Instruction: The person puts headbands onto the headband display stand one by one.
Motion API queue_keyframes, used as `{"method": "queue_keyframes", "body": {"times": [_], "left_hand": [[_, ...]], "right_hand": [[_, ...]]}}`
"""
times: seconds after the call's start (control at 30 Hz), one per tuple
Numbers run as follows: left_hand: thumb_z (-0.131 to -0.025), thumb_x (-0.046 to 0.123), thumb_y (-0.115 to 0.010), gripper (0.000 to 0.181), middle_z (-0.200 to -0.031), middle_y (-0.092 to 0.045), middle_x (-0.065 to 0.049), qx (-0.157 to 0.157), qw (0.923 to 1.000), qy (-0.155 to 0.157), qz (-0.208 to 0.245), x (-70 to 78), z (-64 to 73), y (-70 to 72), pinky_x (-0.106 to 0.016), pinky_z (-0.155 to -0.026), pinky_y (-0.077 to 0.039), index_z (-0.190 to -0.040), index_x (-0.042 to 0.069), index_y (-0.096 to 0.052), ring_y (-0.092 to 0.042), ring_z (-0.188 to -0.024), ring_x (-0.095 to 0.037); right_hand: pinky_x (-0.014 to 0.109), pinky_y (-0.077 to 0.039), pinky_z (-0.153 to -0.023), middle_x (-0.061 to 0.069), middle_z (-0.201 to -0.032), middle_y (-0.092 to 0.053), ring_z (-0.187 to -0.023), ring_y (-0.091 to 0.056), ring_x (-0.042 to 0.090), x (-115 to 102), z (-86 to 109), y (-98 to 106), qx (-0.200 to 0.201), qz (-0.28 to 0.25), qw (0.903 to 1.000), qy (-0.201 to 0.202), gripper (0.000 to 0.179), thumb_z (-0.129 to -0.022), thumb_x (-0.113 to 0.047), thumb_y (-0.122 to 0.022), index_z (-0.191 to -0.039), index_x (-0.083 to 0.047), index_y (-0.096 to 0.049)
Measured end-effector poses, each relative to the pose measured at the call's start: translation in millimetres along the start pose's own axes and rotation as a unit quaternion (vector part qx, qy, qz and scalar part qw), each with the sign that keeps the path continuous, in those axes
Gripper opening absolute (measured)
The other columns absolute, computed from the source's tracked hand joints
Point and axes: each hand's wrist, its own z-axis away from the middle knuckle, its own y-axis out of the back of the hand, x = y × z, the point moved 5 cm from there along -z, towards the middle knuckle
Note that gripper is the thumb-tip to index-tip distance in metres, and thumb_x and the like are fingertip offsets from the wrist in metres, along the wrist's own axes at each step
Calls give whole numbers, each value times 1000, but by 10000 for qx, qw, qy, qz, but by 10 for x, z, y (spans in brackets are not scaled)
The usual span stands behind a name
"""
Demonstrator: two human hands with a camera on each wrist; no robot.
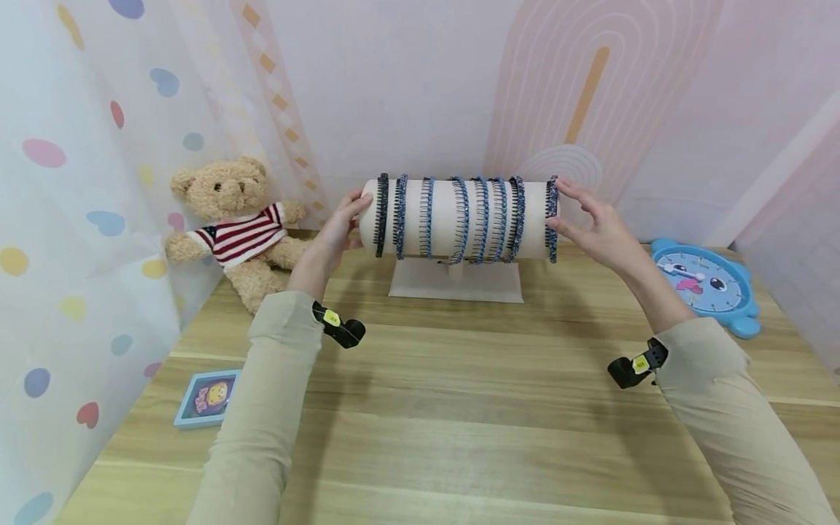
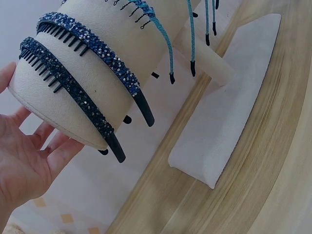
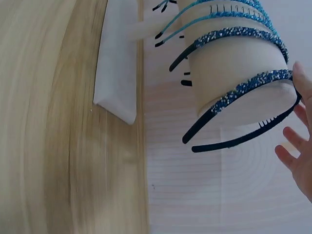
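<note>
A cream cylindrical headband stand holds several blue and black toothed headbands side by side. My left hand grips the stand's left end, its thumb in front and its fingers partly hidden behind. Beside it in the left wrist view are a dark glittery headband and a brighter blue sequined headband. At the stand's right end, my right hand holds a blue sequined headband between thumb and fingers. In the right wrist view this headband sits at the roll's rim, partly past its end.
A teddy bear in a striped shirt leans by the curtain at left. On the wooden table lie a small blue picture frame at left and a blue clock at right. The stand's flat base rests near the back.
</note>
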Motion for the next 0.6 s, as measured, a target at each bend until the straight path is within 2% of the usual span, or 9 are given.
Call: {"method": "queue_keyframes", "body": {"times": [0.27, 0.6], "left_hand": [[-93, 45, -40, 61, -150, -21, -3, -16, 10000, -78, -2, 2, 9, -6, -50, -108, -23, -146, 27, -15, -22, -134, -24], [-93, 45, -41, 60, -146, -26, -3, 42, 10000, -67, 12, -2, 0, -4, -48, -107, -25, -145, 28, -17, -29, -127, -21]], "right_hand": [[56, -11, -111, 8, -152, -23, -141, -13, 30, 3, -4, 17, -217, 178, 9996, -75, 59, -90, -28, -58, -139, -9, -33], [57, -13, -110, 12, -150, -25, -139, -14, 35, -5, -47, 44, -421, 468, 9980, -75, 60, -87, -31, -60, -133, -2, -35]]}}
